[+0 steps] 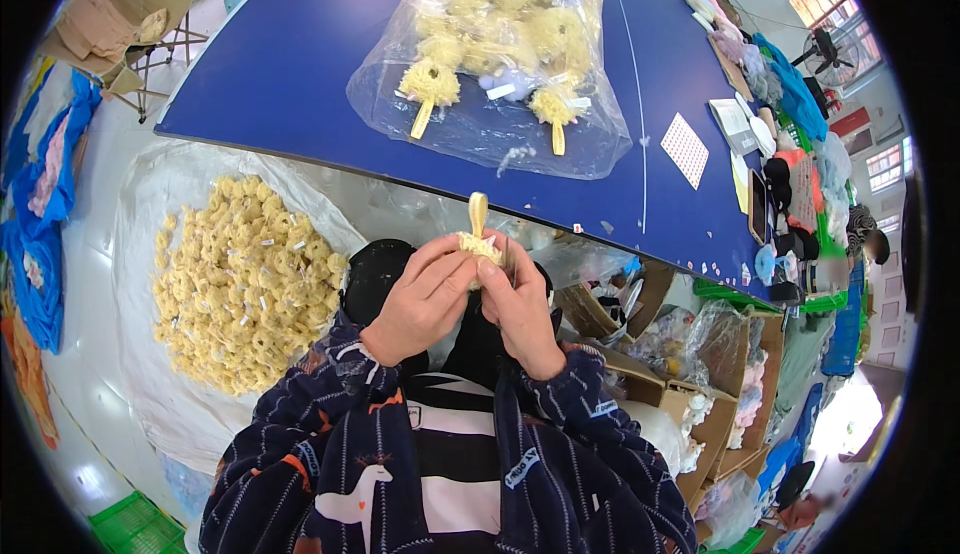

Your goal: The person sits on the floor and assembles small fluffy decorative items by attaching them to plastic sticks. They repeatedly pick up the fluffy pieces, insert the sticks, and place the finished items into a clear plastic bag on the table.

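Between my two hands, over my lap, is a small fluffy yellow plush toy (481,247) with a yellow ribbon loop (478,212) standing up from it. The fingers of my left hand (425,292) are closed on its left side. My right hand (518,304) pinches it from the right, thumb in front. My fingers cover much of the toy. Beyond my hands, a clear plastic bag (385,79) full of similar yellow plush toys lies on the blue table (275,64). A large heap of the same toys (245,284) sits to my left on a white sheet (140,254).
The table's near edge runs just past my hands. A card of small stickers (685,151) and a phone (760,204) lie on its right part. Cardboard boxes (715,434) with plush pieces stand at my right. A folding chair (125,29) stands at the far left.
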`<state>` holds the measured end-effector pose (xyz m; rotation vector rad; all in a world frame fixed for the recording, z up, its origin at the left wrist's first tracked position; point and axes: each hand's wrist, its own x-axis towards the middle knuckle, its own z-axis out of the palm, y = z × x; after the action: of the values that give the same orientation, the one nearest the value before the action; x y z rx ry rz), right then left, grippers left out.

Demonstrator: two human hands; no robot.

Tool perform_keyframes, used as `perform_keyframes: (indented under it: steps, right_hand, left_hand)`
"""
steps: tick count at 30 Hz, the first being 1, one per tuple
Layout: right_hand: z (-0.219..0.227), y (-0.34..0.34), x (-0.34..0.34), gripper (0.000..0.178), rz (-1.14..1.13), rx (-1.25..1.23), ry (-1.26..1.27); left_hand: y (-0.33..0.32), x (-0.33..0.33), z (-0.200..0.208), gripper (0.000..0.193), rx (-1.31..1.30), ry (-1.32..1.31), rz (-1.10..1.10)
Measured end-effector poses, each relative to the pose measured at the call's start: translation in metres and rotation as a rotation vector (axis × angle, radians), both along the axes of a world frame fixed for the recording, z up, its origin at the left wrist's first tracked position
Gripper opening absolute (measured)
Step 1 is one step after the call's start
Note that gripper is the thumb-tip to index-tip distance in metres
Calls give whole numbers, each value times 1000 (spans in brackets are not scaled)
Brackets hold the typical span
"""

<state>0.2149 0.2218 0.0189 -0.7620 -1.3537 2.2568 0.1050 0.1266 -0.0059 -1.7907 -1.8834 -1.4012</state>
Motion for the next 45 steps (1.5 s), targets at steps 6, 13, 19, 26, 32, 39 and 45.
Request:
perform_keyframes:
  steps: [6, 13, 19, 26, 32, 39, 45]
  right_hand:
    - [-12, -7, -6, 37, -31, -147, 82]
    - [-18, -7, -11, 26, -35, 441, 37]
    - [-21, -1, -8, 24, -23, 588, -26]
    - [-16, -18, -13, 26, -30, -121, 128]
    - [-22, -18, -12, 26, 48, -172, 45]
    - [-15, -18, -9, 19, -20, 146, -94]
    - [-25, -12, -31, 19, 161, -88, -20]
  left_hand:
    - [-13, 6, -4, 62, 133, -1249, -181]
    - [-25, 0, -10, 43, 86, -1719, -377]
    - [-25, -5, -10, 36, -29, -1328, -209]
    - [-29, -6, -17, 37, 39, -1575, -362]
    - [-37, -5, -28, 35, 9, -1566, -245]
    - [-27, -4, -32, 23, 156, -1508, -173]
    - [-38, -18, -31, 33, 236, -1889, -364]
